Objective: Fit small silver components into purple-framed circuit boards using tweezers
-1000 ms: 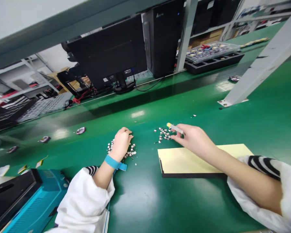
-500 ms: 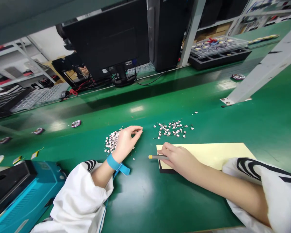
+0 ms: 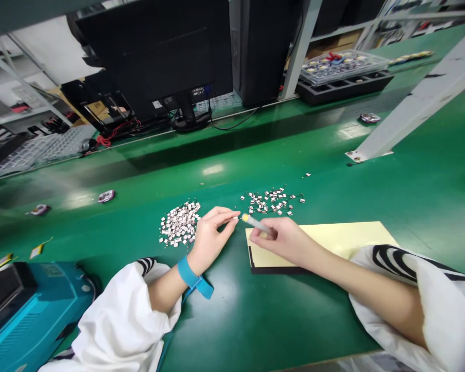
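Note:
My left hand (image 3: 211, 235), with a blue wrist strap (image 3: 191, 274), pinches a small white part with a dark lead (image 3: 235, 217) between thumb and fingertips. My right hand (image 3: 284, 238) is closed round a grey pen-like tool with a yellow end (image 3: 256, 223). That yellow end points at the pinched part and is close to it; whether they touch I cannot tell. Under the right hand lies a pale yellow sheet (image 3: 341, 235) on a dark base. A dense heap of similar small parts (image 3: 179, 225) sits left of my left hand. A looser group (image 3: 271, 200) lies beyond both hands.
A teal and black machine (image 3: 62, 294) stands at the lower left. Beyond the green bench (image 3: 217, 330) are a black monitor (image 3: 155, 57) and a clear tray (image 3: 344, 66) on a black one. A white metal post (image 3: 414, 103) rises at the right.
My left hand has moved right, off the dense heap, and now shows a small part at its fingertips. My right hand has lifted the tool from the sheet's left edge, its yellow end tilting up.

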{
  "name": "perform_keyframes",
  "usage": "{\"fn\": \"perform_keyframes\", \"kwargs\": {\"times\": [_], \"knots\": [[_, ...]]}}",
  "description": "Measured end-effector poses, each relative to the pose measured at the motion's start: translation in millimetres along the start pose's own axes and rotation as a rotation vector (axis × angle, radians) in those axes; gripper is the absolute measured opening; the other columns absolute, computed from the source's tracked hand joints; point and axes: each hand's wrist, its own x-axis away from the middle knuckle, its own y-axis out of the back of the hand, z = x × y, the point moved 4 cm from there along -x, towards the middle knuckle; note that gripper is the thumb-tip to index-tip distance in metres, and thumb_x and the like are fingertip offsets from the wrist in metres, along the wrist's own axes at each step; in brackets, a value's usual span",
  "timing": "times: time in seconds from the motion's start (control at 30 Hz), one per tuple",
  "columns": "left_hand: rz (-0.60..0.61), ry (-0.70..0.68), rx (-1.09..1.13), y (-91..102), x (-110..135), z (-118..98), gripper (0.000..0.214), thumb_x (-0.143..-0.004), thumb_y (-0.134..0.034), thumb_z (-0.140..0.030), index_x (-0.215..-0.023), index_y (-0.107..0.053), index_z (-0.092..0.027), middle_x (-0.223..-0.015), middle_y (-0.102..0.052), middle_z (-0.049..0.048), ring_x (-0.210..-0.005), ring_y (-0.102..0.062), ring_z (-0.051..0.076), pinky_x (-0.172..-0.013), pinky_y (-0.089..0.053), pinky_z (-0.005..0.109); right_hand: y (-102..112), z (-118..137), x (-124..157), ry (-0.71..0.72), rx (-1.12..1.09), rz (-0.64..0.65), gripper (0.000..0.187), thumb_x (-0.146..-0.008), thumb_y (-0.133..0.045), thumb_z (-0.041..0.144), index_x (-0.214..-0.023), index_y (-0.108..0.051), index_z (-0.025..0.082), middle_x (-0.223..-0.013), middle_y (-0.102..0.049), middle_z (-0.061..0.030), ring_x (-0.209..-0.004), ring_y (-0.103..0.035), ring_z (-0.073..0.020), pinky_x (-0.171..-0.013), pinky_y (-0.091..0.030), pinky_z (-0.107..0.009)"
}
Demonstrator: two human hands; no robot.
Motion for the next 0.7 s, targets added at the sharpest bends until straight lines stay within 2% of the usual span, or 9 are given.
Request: {"fn": "perform_keyframes", "kwargs": {"times": [0.07,0.13,0.23,0.3,0.4,0.6,0.7], "knots": [[-0.029,-0.092,-0.067,-1.7,3.6,-9.5,0.014,-0.078,-0.057,-0.015,-0.089,-0.065,-0.017,-0.084,-0.062,0.0040,-0.076,-0.061,0.011,-0.068,-0.054,0.020,5.2,-1.9,-1.3,-0.046,-0.251,-0.075,0.018,-0.074,-0.057,0.031,-0.067,-0.060,0.014,-0.046,-0.035,0.0061,-0.042,-0.031,-0.0074,-0.043,-0.024,-0.020],[-0.056,-0.153,-0.098,-3.6,7.1,-18.0,0.012,-0.076,-0.059,-0.013,-0.087,-0.064,-0.016,-0.080,-0.063,0.0027,-0.071,-0.062,0.010,-0.066,-0.054,0.019,6.9,-0.5,-1.9,-0.033,-0.447,-0.112,0.020,-0.071,-0.059,0.034,-0.068,-0.061,0.014,-0.054,-0.047,0.0029,-0.050,-0.042,-0.0095,-0.047,-0.031,-0.021],[-0.077,-0.192,-0.144,-6.2,11.2,-25.7,0.012,-0.074,-0.060,-0.012,-0.086,-0.060,-0.016,-0.078,-0.063,0.0015,-0.069,-0.063,0.010,-0.066,-0.055,0.019,4.6,3.3,-1.6,-0.002,-0.604,-0.104,0.018,-0.069,-0.061,0.032,-0.067,-0.060,0.014,-0.073,-0.061,-0.0023,-0.073,-0.055,-0.0153,-0.064,-0.041,-0.024],[-0.080,-0.192,-0.171,-7.1,12.9,-27.4,0.014,-0.074,-0.061,-0.012,-0.086,-0.057,-0.016,-0.078,-0.063,0.0011,-0.069,-0.064,0.010,-0.066,-0.055,0.019,3.1,5.0,-0.6,-0.002,-0.650,-0.096,0.017,-0.069,-0.063,0.031,-0.067,-0.060,0.014,-0.078,-0.062,-0.0027,-0.078,-0.057,-0.0163,-0.071,-0.042,-0.026],[-0.086,-0.199,-0.211,-7.0,14.6,-28.4,0.013,-0.074,-0.060,-0.013,-0.086,-0.056,-0.017,-0.077,-0.063,0.0003,-0.068,-0.064,0.010,-0.064,-0.056,0.018,3.0,6.6,1.3,-0.010,-0.668,-0.098,0.017,-0.067,-0.064,0.031,-0.065,-0.060,0.015,-0.077,-0.063,-0.0023,-0.078,-0.057,-0.0162,-0.072,-0.044,-0.027],[-0.079,-0.283,-0.301,-7.6,16.7,-32.6,0.013,-0.075,-0.060,-0.012,-0.086,-0.053,-0.017,-0.075,-0.062,-0.0004,-0.066,-0.062,0.009,-0.061,-0.053,0.016,2.7,7.5,1.7,-0.054,-0.637,-0.104,0.015,-0.064,-0.065,0.029,-0.062,-0.060,0.014,-0.074,-0.062,-0.0024,-0.071,-0.056,-0.0154,-0.063,-0.042,-0.026],[-0.068,-0.365,-0.355,-9.3,18.8,-35.8,0.011,-0.077,-0.059,-0.013,-0.085,-0.052,-0.017,-0.074,-0.062,0.0001,-0.066,-0.060,0.009,-0.061,-0.052,0.017,0.6,6.9,2.4,-0.098,-0.712,-0.115,0.012,-0.062,-0.065,0.024,-0.058,-0.060,0.013,-0.069,-0.061,-0.0013,-0.068,-0.055,-0.0136,-0.063,-0.041,-0.024]]}}
